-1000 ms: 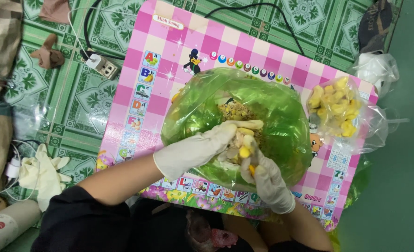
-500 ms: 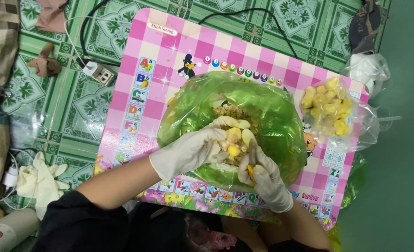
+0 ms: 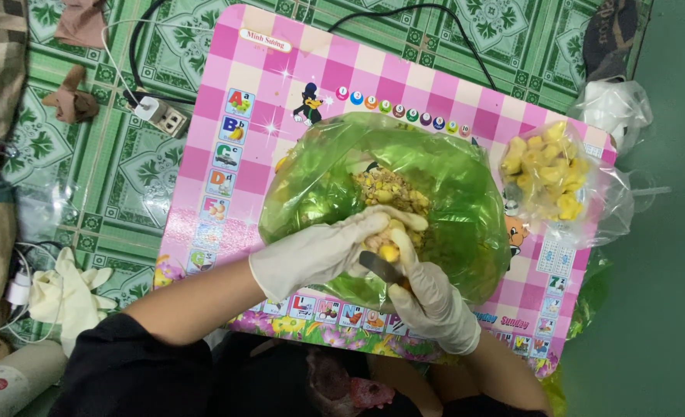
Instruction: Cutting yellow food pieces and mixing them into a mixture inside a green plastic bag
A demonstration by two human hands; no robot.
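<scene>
Both my hands wear pale rubber gloves over a green plastic bag (image 3: pixel 450 177) spread on a pink checkered table (image 3: pixel 280 85). My left hand (image 3: pixel 319 251) grips a piece of yellow fruit (image 3: pixel 389 249) above the bag. My right hand (image 3: pixel 435 301) holds a small knife (image 3: pixel 379 268) with its blade against that fruit. Inside the bag lies a heap of brownish-yellow scraps (image 3: pixel 389 189).
A clear bag of peeled yellow fruit pieces (image 3: pixel 547 174) sits at the table's right end. A power strip (image 3: pixel 164 116) with cables lies on the green tiled floor at left, and spare gloves (image 3: pixel 68 293) lie lower left. A white plastic bag (image 3: pixel 613 108) rests at upper right.
Both hands stay over the green bag; the fruit has turned a little in my left hand and the knife blade shows more clearly under it.
</scene>
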